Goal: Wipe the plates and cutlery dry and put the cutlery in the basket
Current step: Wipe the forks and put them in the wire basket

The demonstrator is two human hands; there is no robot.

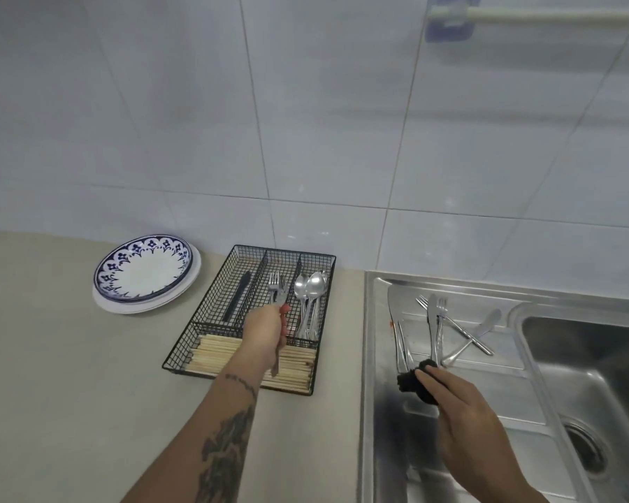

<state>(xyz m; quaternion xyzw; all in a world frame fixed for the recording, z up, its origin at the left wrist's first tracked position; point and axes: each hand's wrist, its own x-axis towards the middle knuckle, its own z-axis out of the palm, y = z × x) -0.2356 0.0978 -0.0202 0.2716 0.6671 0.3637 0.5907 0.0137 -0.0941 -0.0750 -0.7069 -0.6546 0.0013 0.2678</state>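
At the left of the beige table (51,357), near the tiled wall, a blue-and-white patterned plate (144,270) sits on top of a stack of plain white plates (186,292). Just right of them lies the black wire-mesh basket (249,317): a dark knife (238,295) in its left compartment, forks (276,285) in the middle one, steel spoons (311,288) in the right one, and pale wooden chopsticks (218,353) across the near section. The left hand (264,330) hovers over the basket, its fingers curled round a steel fork (280,310) whose tines point into the middle compartment. Further right, on the steel sink drainboard (382,412), loose wet knives and forks (447,328) lie crossed. The right hand (462,412) grips a bunched black cloth (416,377), pressed against the handles of the nearest pieces. The sink bowl (596,357) lies at the far right.
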